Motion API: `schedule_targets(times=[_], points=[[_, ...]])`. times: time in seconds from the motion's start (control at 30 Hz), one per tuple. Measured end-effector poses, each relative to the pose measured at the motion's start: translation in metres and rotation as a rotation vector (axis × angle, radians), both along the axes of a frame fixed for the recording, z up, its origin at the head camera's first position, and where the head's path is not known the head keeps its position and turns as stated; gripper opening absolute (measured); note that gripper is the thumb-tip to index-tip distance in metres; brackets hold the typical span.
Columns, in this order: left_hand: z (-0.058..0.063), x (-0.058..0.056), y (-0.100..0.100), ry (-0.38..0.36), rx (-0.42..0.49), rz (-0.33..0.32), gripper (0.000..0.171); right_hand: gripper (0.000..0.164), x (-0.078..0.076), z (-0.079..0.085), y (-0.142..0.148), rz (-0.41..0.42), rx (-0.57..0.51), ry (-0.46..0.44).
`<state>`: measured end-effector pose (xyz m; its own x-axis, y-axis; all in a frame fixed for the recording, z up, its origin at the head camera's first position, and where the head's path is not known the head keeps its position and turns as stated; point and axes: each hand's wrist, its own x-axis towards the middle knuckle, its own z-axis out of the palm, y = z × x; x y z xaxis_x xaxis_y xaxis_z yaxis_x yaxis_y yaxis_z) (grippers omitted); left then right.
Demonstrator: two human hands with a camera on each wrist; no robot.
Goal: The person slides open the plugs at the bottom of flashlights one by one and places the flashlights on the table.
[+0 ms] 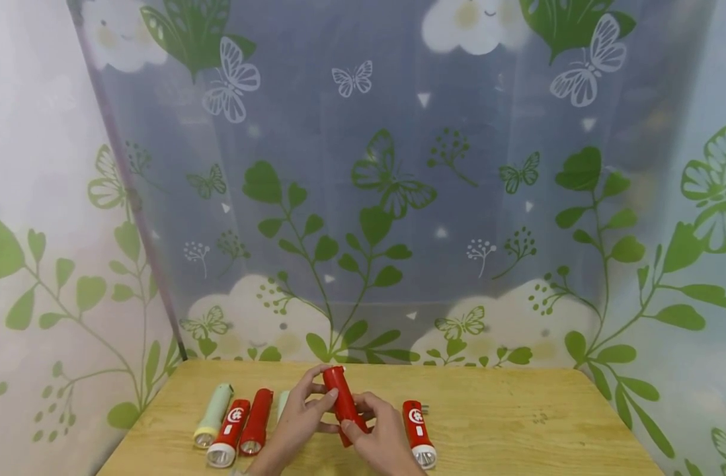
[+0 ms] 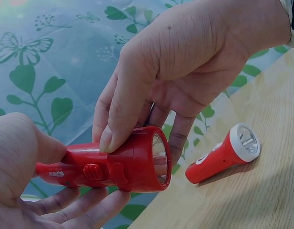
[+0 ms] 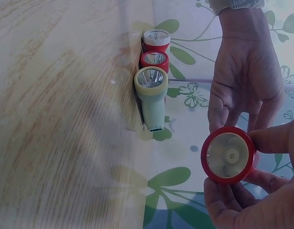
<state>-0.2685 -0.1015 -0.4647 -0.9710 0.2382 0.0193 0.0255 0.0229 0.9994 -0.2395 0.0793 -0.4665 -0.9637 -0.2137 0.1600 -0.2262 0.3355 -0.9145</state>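
Note:
A red flashlight is held between both hands above the table. My left hand grips the body toward its tail end, thumb on one side and fingers under it in the left wrist view. My right hand pinches the flashlight near its lens end, the thumb on the casing. The left wrist view shows the slide switch on the red body. In the right wrist view the round lens faces the camera.
On the table, left of the hands, lie a pale green flashlight, a red one with white rim and an all-red one. Another pale green item is mostly hidden behind the left hand. At right lies a red-and-white flashlight.

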Motion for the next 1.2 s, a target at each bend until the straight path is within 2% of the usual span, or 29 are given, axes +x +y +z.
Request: schedule_targets(times=[0.53,1.2], points=[[0.0032,0.0012,0.0008,-0.003,-0.003,-0.011,0.059,0.030,0.0002,0.0011,0.0012,0.015,0.013,0.009],[0.0010,0.0018,0.0011,-0.010,0.004,0.008,0.060,0.028,0.0017,0.0004,0.0004,0.009,0.020,0.026]])
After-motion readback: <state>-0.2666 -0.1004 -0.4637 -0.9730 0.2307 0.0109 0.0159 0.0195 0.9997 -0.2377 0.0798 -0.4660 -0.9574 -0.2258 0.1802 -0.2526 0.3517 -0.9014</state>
